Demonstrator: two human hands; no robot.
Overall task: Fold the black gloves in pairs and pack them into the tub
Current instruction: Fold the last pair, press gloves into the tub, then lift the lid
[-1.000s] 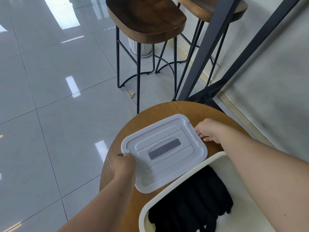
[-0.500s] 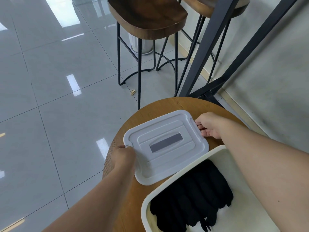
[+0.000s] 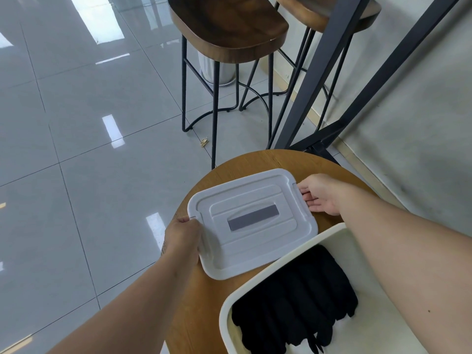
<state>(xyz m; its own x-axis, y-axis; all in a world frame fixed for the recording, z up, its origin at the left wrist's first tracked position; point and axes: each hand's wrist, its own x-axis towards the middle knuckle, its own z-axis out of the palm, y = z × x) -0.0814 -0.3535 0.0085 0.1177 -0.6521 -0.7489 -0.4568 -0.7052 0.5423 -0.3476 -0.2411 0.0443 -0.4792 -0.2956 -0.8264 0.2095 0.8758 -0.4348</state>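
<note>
Head view: my left hand (image 3: 182, 235) and right hand (image 3: 320, 194) grip opposite ends of the lid (image 3: 251, 222), fingers curled, forearms extended over the table (image 3: 204, 315).

head view, looking down, near table (image 3: 255, 162)

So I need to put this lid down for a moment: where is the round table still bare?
Bare wood shows on the round table beyond the lid, and in a near strip left of the tub. It is crowded to the right, where tub and black gloves fill the space. Both hands, left and right, grip the lid.
</note>
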